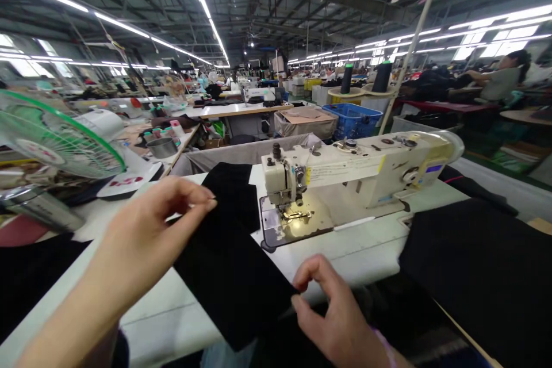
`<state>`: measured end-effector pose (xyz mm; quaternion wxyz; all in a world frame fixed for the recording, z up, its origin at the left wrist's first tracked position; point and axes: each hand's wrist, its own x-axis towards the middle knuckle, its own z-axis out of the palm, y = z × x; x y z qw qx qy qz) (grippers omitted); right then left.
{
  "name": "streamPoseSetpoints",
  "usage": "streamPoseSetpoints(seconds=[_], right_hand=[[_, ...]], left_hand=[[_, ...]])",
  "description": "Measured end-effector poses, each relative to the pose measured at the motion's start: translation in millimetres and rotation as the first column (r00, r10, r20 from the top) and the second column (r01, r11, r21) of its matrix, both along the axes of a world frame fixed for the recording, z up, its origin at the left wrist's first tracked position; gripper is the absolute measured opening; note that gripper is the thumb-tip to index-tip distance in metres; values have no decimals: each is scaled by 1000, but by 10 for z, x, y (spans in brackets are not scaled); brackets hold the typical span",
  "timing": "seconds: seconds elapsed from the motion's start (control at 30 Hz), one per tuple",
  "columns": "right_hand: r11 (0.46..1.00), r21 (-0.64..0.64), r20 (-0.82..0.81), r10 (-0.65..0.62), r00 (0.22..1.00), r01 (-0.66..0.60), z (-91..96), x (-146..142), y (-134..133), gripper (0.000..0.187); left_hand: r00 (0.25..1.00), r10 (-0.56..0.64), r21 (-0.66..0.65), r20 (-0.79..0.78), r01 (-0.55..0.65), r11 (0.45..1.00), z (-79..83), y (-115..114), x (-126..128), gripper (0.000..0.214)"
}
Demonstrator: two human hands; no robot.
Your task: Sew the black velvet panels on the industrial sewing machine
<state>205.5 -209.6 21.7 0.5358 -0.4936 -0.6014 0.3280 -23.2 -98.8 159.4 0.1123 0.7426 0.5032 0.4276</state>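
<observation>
A piece of black fabric [233, 276] stretches between my two hands, left of the sewing machine's needle area and over the table's front edge. My left hand [159, 224] pinches its upper left edge between thumb and fingertips. Down at its right corner, my right hand [325, 310] grips the cloth with thumb and index finger. Behind it, more black fabric [230, 175] lies on the white table. The cream sewing machine [336, 169] stands just beyond my hands, its lamp lighting the needle plate [297, 215]. No cloth lies under the presser foot.
On the right, black fabric pieces [478, 270] are piled at the table's side. A green-rimmed fan [56, 138] and a metal flask [41, 210] stand at left. Beyond the machine are a blue basket [351, 121] and thread cones [382, 76]. Another person [502, 77] sits far right.
</observation>
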Motion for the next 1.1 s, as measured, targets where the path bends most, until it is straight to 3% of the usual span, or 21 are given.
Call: streamPoseSetpoints(seconds=[0.07, 0.17, 0.27, 0.37, 0.53, 0.7, 0.9, 1.1], right_hand=[[998, -16, 40, 57, 998, -56, -191, -110, -130, 21], [993, 54, 112, 101, 989, -108, -545, -137, -193, 16], [960, 244, 270, 69, 960, -137, -801, -25, -149, 20], [893, 400, 446, 8, 895, -207, -864, 128, -109, 27], [825, 484, 608, -77, 791, -291, -771, 279, -91, 26], [840, 502, 650, -211, 730, -205, -709, 275, -14, 20], [856, 477, 645, -189, 740, -198, -659, 213, 99, 22], [851, 481, 654, -190, 733, -209, -652, 207, 117, 23]], left_hand=[[934, -242, -190, -265, 195, 962, -23, 257, 193, 4], [835, -467, -418, -291, 328, 847, -497, 631, 504, 11], [830, -498, -464, -251, 348, 814, -1101, 850, 707, 13], [852, -479, -467, -212, 343, 815, -1428, 918, 767, 12], [887, -432, -479, -163, 312, 821, -1498, 956, 798, 12], [943, -303, -485, -140, 201, 851, -1612, 1091, 902, 13], [945, -326, -526, -38, 258, 811, -1646, 1306, 962, 13], [932, -361, -517, 15, 316, 795, -1592, 1303, 976, 13]])
